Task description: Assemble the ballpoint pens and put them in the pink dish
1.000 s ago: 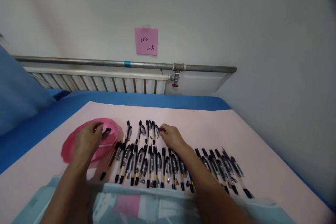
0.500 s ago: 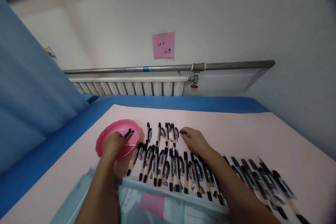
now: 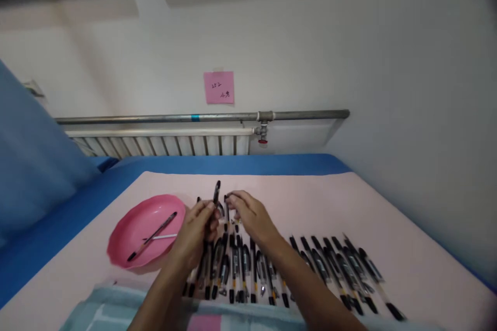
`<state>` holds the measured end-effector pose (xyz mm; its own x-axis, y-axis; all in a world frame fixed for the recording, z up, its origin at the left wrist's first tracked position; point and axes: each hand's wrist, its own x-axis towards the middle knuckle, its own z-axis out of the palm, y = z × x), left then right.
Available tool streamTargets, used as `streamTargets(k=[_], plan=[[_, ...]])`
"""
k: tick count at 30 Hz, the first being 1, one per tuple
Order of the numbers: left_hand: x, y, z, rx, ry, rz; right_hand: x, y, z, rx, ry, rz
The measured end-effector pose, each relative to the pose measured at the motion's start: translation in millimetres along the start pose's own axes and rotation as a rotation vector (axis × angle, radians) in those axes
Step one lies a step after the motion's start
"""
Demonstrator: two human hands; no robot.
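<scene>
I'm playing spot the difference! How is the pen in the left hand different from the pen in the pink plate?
The held pen stands nearly upright; the plate pen lies slanted. The left hand grips the held pen, but no hand touches the plate pen, which rests in the pink plate. The held pen's lower part is hidden; the plate pen shows end to end. Both have black parts.

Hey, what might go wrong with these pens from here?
The right forearm crosses low over the laid-out pens, so it might nudge some askew. Small loose pieces among them could scatter if bumped. The upright dark pen in the left hand might slip.
</scene>
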<state>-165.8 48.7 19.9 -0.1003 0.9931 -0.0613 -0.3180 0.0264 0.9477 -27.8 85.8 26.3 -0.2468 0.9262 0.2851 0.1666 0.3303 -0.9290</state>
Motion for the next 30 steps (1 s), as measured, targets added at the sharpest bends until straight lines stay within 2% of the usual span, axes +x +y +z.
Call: streamTargets(k=[2,4,7,12,22,27,30], plan=[[-9.4,-5.6,19.5,-0.149,-0.093,-0.105,-6.5,-14.8,6.4,0.16,-0.004,0.062],[-16.6,-7.4,29.6,-0.244,-0.122,-0.179,-12.0,-23.7,10.9,0.282,0.032,0.152],[-21.3,-7.0,33.5,-0.33,-0.127,-0.248,-16.7,-26.7,15.3,0.349,0.107,0.189],[-21.4,-12.7,35.6,-0.363,-0.124,-0.299,-15.8,-17.9,18.9,0.334,0.182,0.214],[-21.9,-16.6,38.1,-0.197,-0.139,-0.34,-11.6,-9.3,18.7,0.358,0.235,0.164],[-15.9,-22.7,30.4,0.066,-0.152,-0.342,2.6,0.0,-3.9,0.469,0.421,0.141],[-11.5,-25.9,28.0,0.098,-0.107,-0.256,8.9,2.6,-17.1,0.553,0.395,0.124]])
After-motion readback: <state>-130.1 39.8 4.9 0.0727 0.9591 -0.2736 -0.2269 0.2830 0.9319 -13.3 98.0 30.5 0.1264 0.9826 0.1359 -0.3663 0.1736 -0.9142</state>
